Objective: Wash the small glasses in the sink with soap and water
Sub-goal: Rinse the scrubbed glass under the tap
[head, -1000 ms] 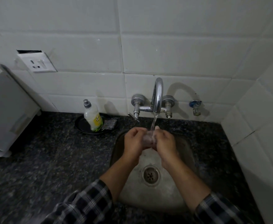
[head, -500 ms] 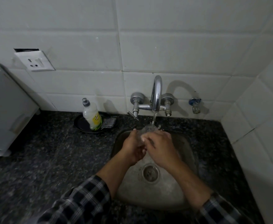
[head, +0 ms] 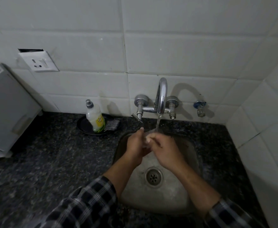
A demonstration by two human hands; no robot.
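The left hand (head: 137, 145) curls round the glass (head: 151, 132) and the right hand (head: 165, 149) grips its near side under the tap (head: 161, 96) at the back edge of the sink (head: 191, 155), where a wet, slippery hold could let it drop and crack on the metal.

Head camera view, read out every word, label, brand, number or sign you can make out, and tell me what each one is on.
Soap bottle: yellow label, too blurred to read.
Wall socket: no readable marking.
White appliance at left: no text shows.
Small glass under the running water: no print shows.
Nothing here can be quoted.
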